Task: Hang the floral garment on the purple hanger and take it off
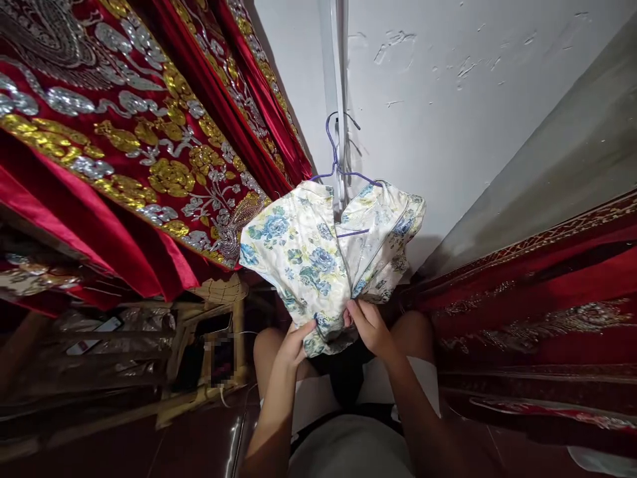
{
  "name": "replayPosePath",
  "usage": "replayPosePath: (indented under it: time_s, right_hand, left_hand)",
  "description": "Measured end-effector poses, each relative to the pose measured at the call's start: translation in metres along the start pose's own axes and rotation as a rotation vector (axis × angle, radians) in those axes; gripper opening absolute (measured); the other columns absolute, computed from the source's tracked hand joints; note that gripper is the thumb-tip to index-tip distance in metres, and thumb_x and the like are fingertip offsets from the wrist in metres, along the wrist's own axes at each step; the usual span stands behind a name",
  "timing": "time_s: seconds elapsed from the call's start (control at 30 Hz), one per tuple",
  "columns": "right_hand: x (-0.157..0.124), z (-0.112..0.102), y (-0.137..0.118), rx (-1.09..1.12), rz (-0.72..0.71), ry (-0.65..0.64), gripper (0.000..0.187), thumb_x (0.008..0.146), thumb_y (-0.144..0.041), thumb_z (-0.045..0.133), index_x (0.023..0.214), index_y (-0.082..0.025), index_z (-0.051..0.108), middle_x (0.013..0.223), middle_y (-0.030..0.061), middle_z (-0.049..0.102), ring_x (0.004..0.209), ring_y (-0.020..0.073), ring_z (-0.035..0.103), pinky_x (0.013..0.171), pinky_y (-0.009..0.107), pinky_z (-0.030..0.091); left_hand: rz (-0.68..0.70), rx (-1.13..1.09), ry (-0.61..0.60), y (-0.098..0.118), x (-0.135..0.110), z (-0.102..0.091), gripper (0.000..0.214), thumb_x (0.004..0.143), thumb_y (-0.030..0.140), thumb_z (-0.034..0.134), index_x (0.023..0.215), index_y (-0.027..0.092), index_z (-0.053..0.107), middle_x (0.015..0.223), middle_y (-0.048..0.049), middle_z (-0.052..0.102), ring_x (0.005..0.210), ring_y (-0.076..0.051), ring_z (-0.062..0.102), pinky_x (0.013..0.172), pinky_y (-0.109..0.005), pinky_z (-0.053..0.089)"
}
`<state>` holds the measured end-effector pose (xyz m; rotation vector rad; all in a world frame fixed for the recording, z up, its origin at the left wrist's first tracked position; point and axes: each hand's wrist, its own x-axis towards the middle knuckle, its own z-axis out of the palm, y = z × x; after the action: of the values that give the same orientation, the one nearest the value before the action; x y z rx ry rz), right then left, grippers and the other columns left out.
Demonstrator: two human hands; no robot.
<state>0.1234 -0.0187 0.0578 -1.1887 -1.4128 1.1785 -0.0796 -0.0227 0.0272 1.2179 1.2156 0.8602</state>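
Note:
A cream blouse [303, 245] with blue and green flowers hangs in front of me on a purple wire hanger [333, 149]. Its hem is gathered up toward my lap. My left hand [297, 340] pinches the lower left edge of the blouse, thumb on top and the other fingers hidden under the cloth. At the bottom of the front opening, my right hand [367, 324] is closed on the overlapping edge. The right side of the blouse is folded back, showing its pale inside.
Red cloths with gold and silver sequins [172, 176] hang at the left. Below them stands a bamboo stool [239, 332] with dark items on it. A white wall [423, 86] with a vertical pipe [340, 60] rises ahead. More red embroidered fabric [547, 312] lies along the right.

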Motion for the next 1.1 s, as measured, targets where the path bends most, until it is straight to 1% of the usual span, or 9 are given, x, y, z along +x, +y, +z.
replayPosePath:
  time_s: [0.1,0.17,0.33,0.4,0.5,0.7,0.87,1.0,1.1]
  right_hand:
    - [0.005,0.007,-0.004,0.076,0.005,-0.019,0.050,0.100,-0.060,0.048,0.067,-0.023,0.054,0.061,0.0015,0.056,0.062,0.0184,0.054,0.062,0.031,0.042]
    - [0.007,0.006,-0.009,0.137,0.015,0.010,0.047,0.099,-0.057,0.051,0.066,-0.024,0.055,0.058,0.0002,0.053,0.058,0.0174,0.050,0.059,0.031,0.038]
    - [0.010,-0.001,-0.025,0.246,0.160,0.088,0.037,0.090,-0.044,0.053,0.060,-0.022,0.059,0.048,-0.0001,0.050,0.048,0.0151,0.042,0.051,0.030,0.032]
    - [0.012,-0.001,-0.029,0.275,0.223,0.012,0.033,0.085,-0.041,0.052,0.061,-0.021,0.062,0.045,0.0006,0.053,0.045,0.0141,0.041,0.049,0.029,0.030]
    - [0.022,0.000,-0.036,0.315,0.282,-0.116,0.032,0.081,-0.043,0.055,0.061,-0.019,0.063,0.043,0.0017,0.056,0.040,0.0124,0.039,0.045,0.027,0.026]
    - [0.097,-0.031,-0.098,0.420,0.181,0.120,0.017,0.080,-0.027,0.057,0.068,-0.017,0.062,0.043,-0.0038,0.048,0.038,0.0080,0.033,0.042,0.022,0.024]
    - [0.147,-0.048,-0.160,0.434,0.032,0.126,0.020,0.087,-0.019,0.050,0.070,-0.015,0.060,0.044,-0.0037,0.048,0.037,0.0061,0.027,0.037,0.020,0.016]
    - [0.134,-0.037,-0.163,0.347,-0.020,0.132,0.026,0.090,-0.019,0.048,0.070,-0.014,0.062,0.041,-0.0030,0.048,0.035,0.0066,0.033,0.037,0.018,0.021]
    - [0.121,-0.033,-0.154,0.278,-0.032,0.140,0.028,0.091,-0.022,0.050,0.065,-0.016,0.060,0.040,-0.0028,0.047,0.035,0.0072,0.037,0.037,0.018,0.024]
  left_hand:
    - [-0.071,-0.234,0.107,0.002,0.005,-0.002,0.065,0.071,0.065,0.076,0.124,0.029,0.067,0.120,-0.0100,0.076,0.124,-0.032,0.068,0.103,-0.049,0.059]
    - [-0.027,-0.175,0.228,0.001,0.009,-0.002,0.059,0.072,0.062,0.075,0.118,0.026,0.067,0.116,-0.0098,0.076,0.122,-0.032,0.068,0.101,-0.048,0.059]
    - [0.307,0.219,0.824,0.001,0.021,0.020,0.045,0.097,0.053,0.048,0.130,0.023,0.053,0.131,-0.0154,0.061,0.134,-0.031,0.056,0.111,-0.049,0.049]
    - [0.430,0.277,0.698,0.005,0.026,0.035,0.041,0.097,0.048,0.052,0.130,0.024,0.053,0.133,-0.0153,0.059,0.132,-0.029,0.056,0.113,-0.047,0.046]
    - [0.492,0.288,0.344,0.011,0.036,0.056,0.022,0.096,0.041,0.054,0.105,0.024,0.064,0.105,-0.0097,0.068,0.101,-0.025,0.066,0.094,-0.041,0.054]
    - [0.679,0.296,0.235,-0.003,0.065,0.072,0.021,0.099,0.030,0.053,0.081,0.020,0.058,0.077,-0.0031,0.061,0.075,-0.017,0.060,0.072,-0.028,0.047]
    - [0.732,0.389,0.112,-0.008,0.088,0.065,0.022,0.098,0.025,0.052,0.077,0.020,0.054,0.074,-0.0027,0.058,0.071,-0.017,0.056,0.070,-0.028,0.046]
    - [0.806,0.376,0.092,0.042,0.103,0.051,0.012,0.097,0.028,0.058,0.089,0.019,0.061,0.085,-0.0051,0.065,0.081,-0.018,0.062,0.080,-0.031,0.050]
    - [0.950,0.276,0.312,0.111,0.109,0.038,0.028,0.103,0.033,0.053,0.127,0.019,0.057,0.100,-0.0075,0.069,0.091,-0.018,0.065,0.087,-0.034,0.052]
